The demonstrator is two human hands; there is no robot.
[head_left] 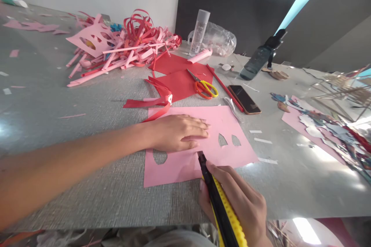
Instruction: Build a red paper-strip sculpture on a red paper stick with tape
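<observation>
My right grip [239,197] is wrapped around a yellow-and-black utility knife [223,208], its tip at the pink paper [176,170] just ahead. My left grip [179,131], unclenched with fingers extended, lies flat on that sheet, which rests on the gray surface [116,200].

Toward the middle of the near edge of the surface [95,100], one utility knife [228,216] and one pink sheet [174,173] with three visible openings [160,157]; farther from that edge, two bottles [199,32], one pair of scissors [204,87], one phone [245,99].
</observation>
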